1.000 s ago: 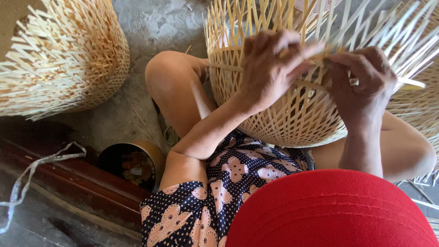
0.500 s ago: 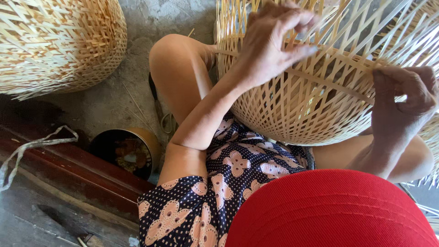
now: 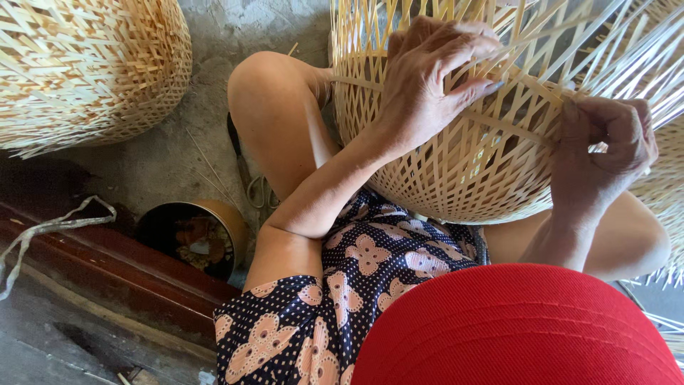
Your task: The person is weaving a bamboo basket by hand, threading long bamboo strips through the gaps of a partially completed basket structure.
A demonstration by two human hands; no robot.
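A half-woven bamboo basket (image 3: pixel 463 178) rests on my lap, its loose strips fanning up and to the right. A long horizontal bamboo strip (image 3: pixel 513 125) runs across its open weave. My left hand (image 3: pixel 434 78) lies over the basket wall, fingers curled and fingertips pinching this strip against the weave. My right hand (image 3: pixel 605 150) is closed in a fist around the same strip's right end, at the basket's right side.
A second woven basket (image 3: pixel 85 64) sits on the concrete floor at top left. A round tin (image 3: pixel 192 235) with scraps, scissors (image 3: pixel 256 189) and a pale cord (image 3: pixel 50 228) lie by a dark red wooden ledge (image 3: pixel 107 260). My red cap brim (image 3: pixel 520 328) covers the bottom right.
My right hand has slid right and down along the strip, away from my left hand. The left hand stays on the basket wall.
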